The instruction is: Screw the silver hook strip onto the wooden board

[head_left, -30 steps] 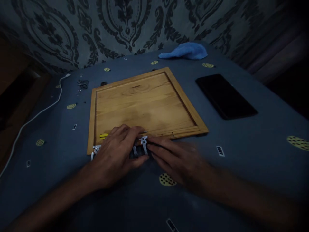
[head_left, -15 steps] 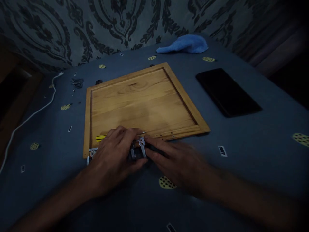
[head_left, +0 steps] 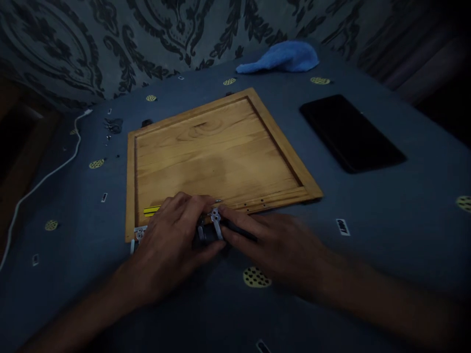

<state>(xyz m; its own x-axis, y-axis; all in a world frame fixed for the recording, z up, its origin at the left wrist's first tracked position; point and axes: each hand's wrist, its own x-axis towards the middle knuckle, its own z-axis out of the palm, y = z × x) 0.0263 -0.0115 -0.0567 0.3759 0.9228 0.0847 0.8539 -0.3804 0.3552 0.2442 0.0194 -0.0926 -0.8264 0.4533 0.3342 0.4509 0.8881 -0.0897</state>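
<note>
A square wooden panel (head_left: 217, 147) with a raised frame lies flat on a blue cloth. At the middle of its near edge my left hand (head_left: 172, 245) curls over a small metal bracket (head_left: 215, 221), fingers closed on it. My right hand (head_left: 272, 245) comes in from the right, its fingertips pinched at the same bracket. A second metal bracket (head_left: 139, 234) sits at the panel's near left corner. A yellow-handled tool (head_left: 152, 210) lies on the panel just beyond my left hand, partly hidden by it.
A black phone (head_left: 349, 132) lies right of the panel. A blue rag (head_left: 281, 58) sits at the far edge. A white cable (head_left: 44, 176) runs along the left, with small dark hardware (head_left: 113, 126) nearby. A patterned wall stands behind.
Both hands have stayed at the bracket on the near edge. The view has tilted slightly, so the panel and phone sit a little higher in the frame.
</note>
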